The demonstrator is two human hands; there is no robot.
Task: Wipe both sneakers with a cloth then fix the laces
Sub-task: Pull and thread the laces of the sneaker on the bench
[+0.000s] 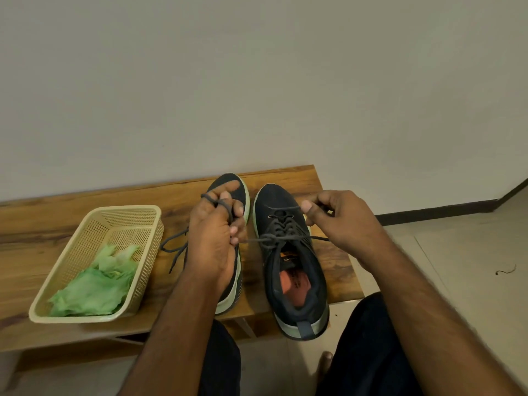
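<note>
Head view
Bench (285, 178): a wooden top set against a pale wall; both sneakers and a basket are carried on it.
Right sneaker (291, 261): dark upper, pale sole, orange insole; stood upright on the bench with the toe toward the wall and the heel over the near edge.
Left sneaker (238, 195): placed just beside the right one, toe toward the wall; much of it is hidden by the left hand and forearm, and its own lace ends are seen lying loose on the bench to its left.
Lace (285, 238): dark; crossed at the top eyelets of the right sneaker and drawn out sideways toward both hands.
Left hand (214, 238): held over the left sneaker, back toward the camera, forearm reaching in from below; fingers are curled, and a lace end is wrapped over them and gripped.
Right hand (337, 221): raised to the right of the right sneaker; the other lace end is pinched between thumb and bent fingers, the remaining fingers folded in.
Basket (94, 317): beige, perforated, at the left of the bench.
Cloth (94, 290): green, crumpled, lying inside the basket, touched by neither hand.
</note>
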